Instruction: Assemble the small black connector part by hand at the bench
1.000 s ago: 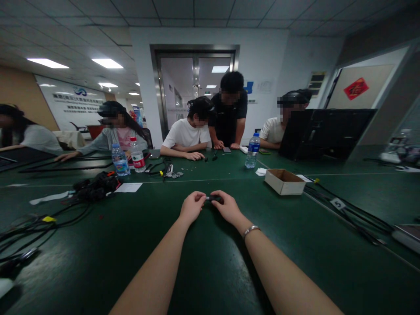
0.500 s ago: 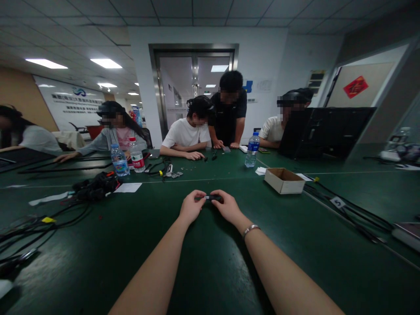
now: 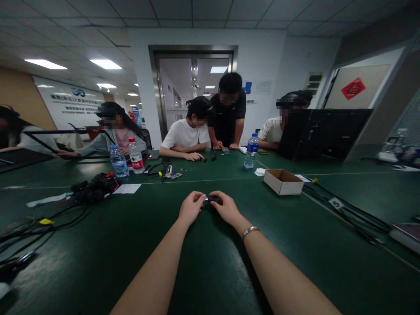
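My left hand (image 3: 190,206) and my right hand (image 3: 225,205) meet over the dark green table (image 3: 210,262), stretched out in front of me. Both pinch a small dark part (image 3: 211,199) with a light metal end between their fingertips. The left fingers hold its left end and the right fingers cover its right end, hiding most of it. A thin metal bracelet (image 3: 250,230) circles my right wrist.
An open cardboard box (image 3: 283,181) lies to the right, with cables (image 3: 348,210) beyond it. A black bundle of cables (image 3: 93,188) and two water bottles (image 3: 124,159) are to the left. Another bottle (image 3: 250,151) and a black monitor (image 3: 324,133) stand farther back. Several people sit or lean across the table.
My hands have stayed in place on the small part. At the far left a person has lifted a long thin black frame off the table.
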Tool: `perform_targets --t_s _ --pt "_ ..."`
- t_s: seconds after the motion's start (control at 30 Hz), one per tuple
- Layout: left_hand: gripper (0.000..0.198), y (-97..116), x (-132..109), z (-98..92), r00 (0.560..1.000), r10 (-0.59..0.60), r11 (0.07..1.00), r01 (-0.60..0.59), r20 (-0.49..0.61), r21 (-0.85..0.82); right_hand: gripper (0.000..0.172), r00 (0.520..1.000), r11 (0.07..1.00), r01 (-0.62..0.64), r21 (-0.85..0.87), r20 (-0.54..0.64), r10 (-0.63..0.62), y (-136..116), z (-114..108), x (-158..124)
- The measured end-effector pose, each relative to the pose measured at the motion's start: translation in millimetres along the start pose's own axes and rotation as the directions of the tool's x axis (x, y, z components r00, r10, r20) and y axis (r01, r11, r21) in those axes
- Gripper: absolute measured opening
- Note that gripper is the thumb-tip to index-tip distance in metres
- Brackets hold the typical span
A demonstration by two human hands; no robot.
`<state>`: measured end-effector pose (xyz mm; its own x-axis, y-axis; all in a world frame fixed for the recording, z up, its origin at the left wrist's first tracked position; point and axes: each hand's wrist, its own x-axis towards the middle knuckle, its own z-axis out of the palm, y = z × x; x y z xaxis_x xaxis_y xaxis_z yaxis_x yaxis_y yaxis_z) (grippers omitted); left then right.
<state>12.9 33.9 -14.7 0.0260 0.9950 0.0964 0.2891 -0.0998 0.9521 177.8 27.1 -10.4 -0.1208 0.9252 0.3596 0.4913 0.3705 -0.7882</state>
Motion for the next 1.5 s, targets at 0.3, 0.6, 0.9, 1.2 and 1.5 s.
perform_targets --t_s 0.3,0.6,0.9,1.2,1.5 --pt "0.031 1.6 0.1 -0.2 1.000 -0.013 0.999 0.014 0.020 -0.038 0.045 0.998 0.987 -0.065 0.150 0.015 0.064 -3.6 0.8 -0.5" --pt "0.026 0.0 1.1 -1.6 0.999 -0.020 0.998 0.021 0.032 -0.053 0.059 0.964 0.903 -0.207 0.377 -0.077 0.253 -3.4 -5.8 3.0" --pt "0.025 -5.7 4.2 0.3 0.999 0.021 0.995 -0.016 0.045 -0.096 0.030 0.997 0.995 0.069 -0.071 0.026 -0.067 -5.7 0.5 -3.7" --pt "0.018 -1.7 1.2 -0.3 0.998 0.029 0.997 -0.025 0.057 -0.073 0.028 0.998 0.997 0.060 -0.057 0.009 -0.060 -0.6 2.9 -0.7" --pt "0.022 5.9 -3.5 -2.1 0.998 0.021 0.993 -0.014 0.062 -0.113 0.029 0.999 0.998 0.042 -0.046 0.008 -0.041 -1.3 1.1 -0.4"
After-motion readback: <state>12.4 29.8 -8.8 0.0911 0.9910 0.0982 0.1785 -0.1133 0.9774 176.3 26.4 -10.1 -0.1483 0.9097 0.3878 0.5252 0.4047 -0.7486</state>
